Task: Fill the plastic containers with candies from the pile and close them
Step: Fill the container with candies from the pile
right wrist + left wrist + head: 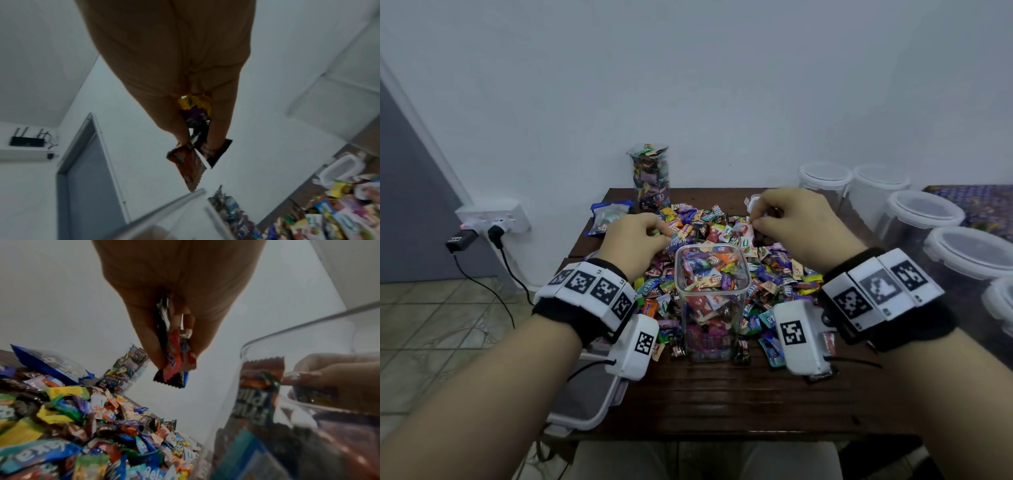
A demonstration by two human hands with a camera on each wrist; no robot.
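A clear square plastic container (711,301), nearly full of wrapped candies, stands open in front of the candy pile (774,274) on the dark wooden table (722,394). My left hand (640,236) hovers just left of the container's far rim and pinches several wrapped candies (174,360). My right hand (784,219) hovers at the far right of the rim and pinches several wrapped candies (197,152). The container's clear wall (287,402) fills the right side of the left wrist view.
A tall filled jar (650,176) stands at the table's back, a blue bag (607,217) beside it. Several lidded white-rimmed containers (924,219) line the right side. A flat lid (582,404) lies at the table's front left edge. A small lid (752,202) sits behind the pile.
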